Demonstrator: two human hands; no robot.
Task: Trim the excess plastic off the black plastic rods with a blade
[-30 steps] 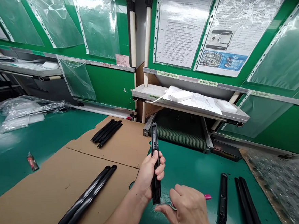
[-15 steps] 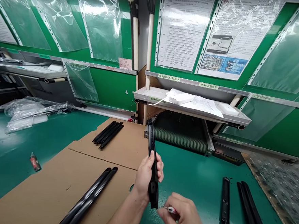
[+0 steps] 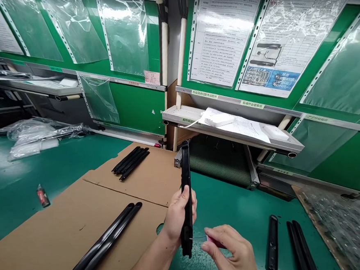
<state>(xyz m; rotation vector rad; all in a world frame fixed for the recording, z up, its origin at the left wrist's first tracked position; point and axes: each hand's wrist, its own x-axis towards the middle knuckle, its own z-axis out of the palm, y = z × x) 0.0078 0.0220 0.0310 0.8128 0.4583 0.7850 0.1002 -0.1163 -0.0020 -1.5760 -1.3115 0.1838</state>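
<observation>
My left hand (image 3: 177, 215) grips a long black plastic strip (image 3: 185, 180) and holds it nearly upright above the green table (image 3: 234, 205). Just right of the strip's lower end, my right hand (image 3: 231, 252) pinches a small pink tool (image 3: 214, 242). A thin metal tip runs from the tool toward the strip's lower end. Whether the tip touches the strip I cannot tell.
Two long black strips (image 3: 104, 243) lie on a cardboard sheet (image 3: 51, 238) at the left, with a bundle of several shorter ones (image 3: 131, 162) farther back. More black strips (image 3: 286, 244) lie at the right. A small red bottle (image 3: 41, 196), plastic bags (image 3: 32, 135) and a low shelf (image 3: 229, 127) are around.
My left hand turned and tilted the black strip slightly while keeping hold of it. My right hand lifted with the pink tool and now sits a little right of the strip's lower end.
</observation>
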